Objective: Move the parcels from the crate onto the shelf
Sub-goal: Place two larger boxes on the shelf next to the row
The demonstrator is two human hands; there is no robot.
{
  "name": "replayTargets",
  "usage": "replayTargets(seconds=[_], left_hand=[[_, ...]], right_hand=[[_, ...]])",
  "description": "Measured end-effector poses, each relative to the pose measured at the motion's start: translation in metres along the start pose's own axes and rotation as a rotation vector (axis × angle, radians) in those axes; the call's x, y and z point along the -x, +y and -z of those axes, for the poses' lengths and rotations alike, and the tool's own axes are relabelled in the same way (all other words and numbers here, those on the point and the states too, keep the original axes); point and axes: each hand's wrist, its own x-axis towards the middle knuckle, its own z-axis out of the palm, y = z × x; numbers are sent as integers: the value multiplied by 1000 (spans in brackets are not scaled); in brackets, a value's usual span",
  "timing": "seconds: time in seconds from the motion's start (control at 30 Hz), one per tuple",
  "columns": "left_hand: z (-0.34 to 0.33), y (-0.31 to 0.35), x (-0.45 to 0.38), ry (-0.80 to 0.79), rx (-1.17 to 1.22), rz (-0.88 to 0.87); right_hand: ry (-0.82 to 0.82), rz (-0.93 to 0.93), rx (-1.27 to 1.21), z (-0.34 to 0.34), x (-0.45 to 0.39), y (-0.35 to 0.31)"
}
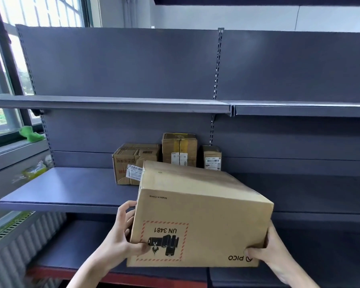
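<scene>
Head view: we hold a large cardboard box (202,217) in the air in front of a grey shelf unit, its far end tipped up and pointing at the middle shelf (71,188). The box is upside down to us, so its printed hazard label and brand name read inverted. Our left hand (121,235) grips the near left corner, thumb pressed on the front face and fingers curled round the side. Our right hand (266,252) clamps the near right corner, thumb on the front, the other fingers hidden behind the box. No crate is in sight.

Three smaller parcels already stand at the back of that shelf: a dented box (133,163) on the left, a taller taped box (179,149) in the middle, and a narrow parcel (212,157) on the right. Our box hides their lower parts.

To do this step well, we judge it best to level the box, rest its far bottom edge on the shelf lip and slide it forward. Stopping short of the three parcels would avoid shoving them against the back panel. We should keep both grips until the shelf bears the weight. The upper shelf (112,104) sits well above.
</scene>
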Motion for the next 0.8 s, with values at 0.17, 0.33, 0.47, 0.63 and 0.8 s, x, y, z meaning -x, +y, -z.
replayTargets(seconds=[0.17, 0.33, 0.47, 0.63, 0.8], left_hand=[[-9, 14, 6, 2, -112, -37], [-22, 34, 15, 21, -105, -160], [-26, 42, 8, 207, -204, -335], [-15, 49, -7, 358, -299, -328], [6, 48, -24, 7, -52, -123]], right_hand=[[21, 2, -87, 8, -2, 0], [-23, -72, -318, 36, -10, -8], [46, -98, -472, 42, -20, -17], [171, -22, -430, 37, -30, -33], [132, 2, -367, 27, -31, -44]])
